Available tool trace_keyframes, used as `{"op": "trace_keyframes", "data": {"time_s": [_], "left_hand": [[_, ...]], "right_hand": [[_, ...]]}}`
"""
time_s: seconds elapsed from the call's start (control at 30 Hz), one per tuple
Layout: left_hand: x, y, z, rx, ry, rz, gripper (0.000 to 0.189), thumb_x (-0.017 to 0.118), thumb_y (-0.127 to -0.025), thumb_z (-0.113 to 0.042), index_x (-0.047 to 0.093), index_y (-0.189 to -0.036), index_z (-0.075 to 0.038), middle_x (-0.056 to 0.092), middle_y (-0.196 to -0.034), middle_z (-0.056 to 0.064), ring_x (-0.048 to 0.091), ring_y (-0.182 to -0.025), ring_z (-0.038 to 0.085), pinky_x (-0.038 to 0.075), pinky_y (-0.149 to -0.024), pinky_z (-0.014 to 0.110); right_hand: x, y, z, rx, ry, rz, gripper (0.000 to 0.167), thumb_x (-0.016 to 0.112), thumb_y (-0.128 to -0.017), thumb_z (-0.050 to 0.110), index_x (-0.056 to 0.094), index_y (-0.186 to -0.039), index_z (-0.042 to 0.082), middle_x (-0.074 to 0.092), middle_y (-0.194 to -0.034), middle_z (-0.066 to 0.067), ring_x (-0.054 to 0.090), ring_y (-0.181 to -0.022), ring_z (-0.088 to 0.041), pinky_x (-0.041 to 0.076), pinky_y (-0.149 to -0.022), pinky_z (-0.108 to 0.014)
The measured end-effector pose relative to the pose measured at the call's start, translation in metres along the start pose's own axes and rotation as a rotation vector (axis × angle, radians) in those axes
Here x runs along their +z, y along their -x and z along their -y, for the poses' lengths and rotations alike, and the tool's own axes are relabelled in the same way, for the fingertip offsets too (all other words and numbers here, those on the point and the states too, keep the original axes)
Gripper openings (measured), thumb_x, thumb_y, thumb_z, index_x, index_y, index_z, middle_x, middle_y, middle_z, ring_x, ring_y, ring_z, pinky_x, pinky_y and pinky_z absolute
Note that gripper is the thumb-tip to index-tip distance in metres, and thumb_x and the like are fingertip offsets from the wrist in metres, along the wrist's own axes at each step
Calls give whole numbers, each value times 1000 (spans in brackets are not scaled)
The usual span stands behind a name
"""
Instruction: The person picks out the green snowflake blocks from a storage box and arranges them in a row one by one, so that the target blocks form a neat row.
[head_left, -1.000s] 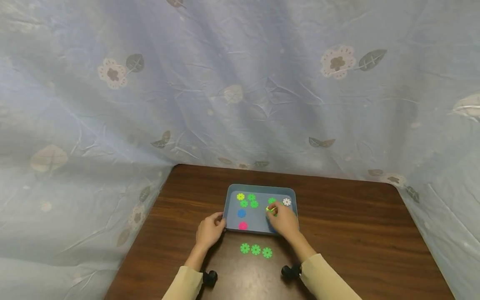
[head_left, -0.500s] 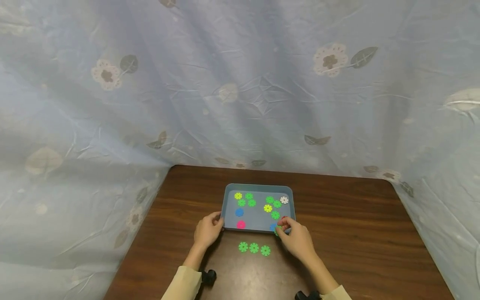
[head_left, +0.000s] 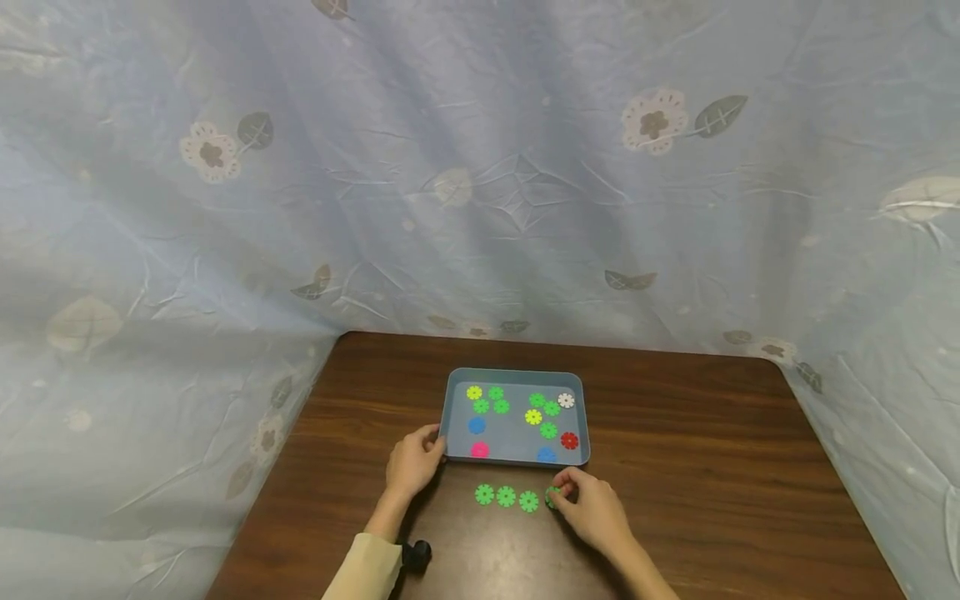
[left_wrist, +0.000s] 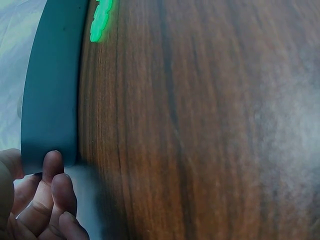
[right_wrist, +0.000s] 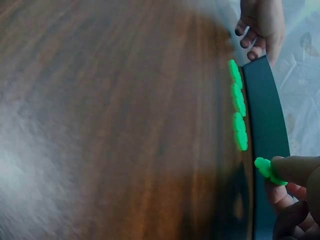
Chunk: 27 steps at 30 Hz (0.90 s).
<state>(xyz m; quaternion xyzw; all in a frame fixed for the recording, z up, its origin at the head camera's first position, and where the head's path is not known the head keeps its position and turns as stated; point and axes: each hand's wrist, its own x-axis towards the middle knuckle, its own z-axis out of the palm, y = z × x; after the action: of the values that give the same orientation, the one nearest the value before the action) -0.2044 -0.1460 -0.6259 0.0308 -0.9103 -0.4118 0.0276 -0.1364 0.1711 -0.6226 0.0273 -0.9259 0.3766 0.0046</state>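
A grey-blue tray [head_left: 510,458] stands on the table, holding notched plastic discs in green, yellow, blue, pink, red and white. At its near left corner my left hand [head_left: 411,462] grips the wall, thumb and fingers bent around the corner. My right hand [head_left: 596,508] pinches a green notched disc [right_wrist: 270,171] between thumb and fingers, in front of the tray's near right corner. Whether that disc touches the table I cannot tell. To its left, three green discs lie in a row: a left disc [head_left: 484,494], a middle disc [head_left: 506,497] and a right disc [head_left: 528,501].
The brown wooden table [head_left: 697,467] extends on both sides of the tray. A pale floral curtain [head_left: 480,167] hangs behind it and along the sides. A black wrist camera [head_left: 417,557] sits on the left wrist.
The right hand has picked a green disc from among those in the tray and carried it toward the person, over the near wall, to the row's right end. The left hand stays at the corner.
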Motion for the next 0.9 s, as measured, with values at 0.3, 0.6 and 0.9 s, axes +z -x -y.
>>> {"op": "trace_keyframes", "data": {"time_s": [0.3, 0.6, 0.9], "left_hand": [[0, 1, -1, -14, -6, 3, 35, 68, -99, -24, 72, -130, -9, 68, -68, -9, 47, -48, 12, 35, -46, 32], [0, 1, 1, -5, -2, -3, 36, 67, -99, -25, 72, -130, -8, 66, -66, -10, 42, -46, 10, 30, -44, 30], [0, 0, 1, -1, 5, -6, 35, 66, -99, -23, 71, -130, -7, 67, -67, -9, 44, -47, 11, 31, -44, 31]], "right_hand": [[10, 4, -3, -72, 85, 5, 17, 87, -84, 22, 71, -88, 24, 59, -74, 21, 44, -54, -1, 39, -53, -29], [14, 7, -5, -109, 158, -34, 19, 90, -81, 28, 72, -87, 24, 59, -84, 14, 59, -74, -5, 47, -62, -33], [9, 4, 1, -101, 115, -58, 17, 87, -84, 26, 70, -86, 26, 59, -83, 13, 56, -73, -6, 46, -63, -31]]}}
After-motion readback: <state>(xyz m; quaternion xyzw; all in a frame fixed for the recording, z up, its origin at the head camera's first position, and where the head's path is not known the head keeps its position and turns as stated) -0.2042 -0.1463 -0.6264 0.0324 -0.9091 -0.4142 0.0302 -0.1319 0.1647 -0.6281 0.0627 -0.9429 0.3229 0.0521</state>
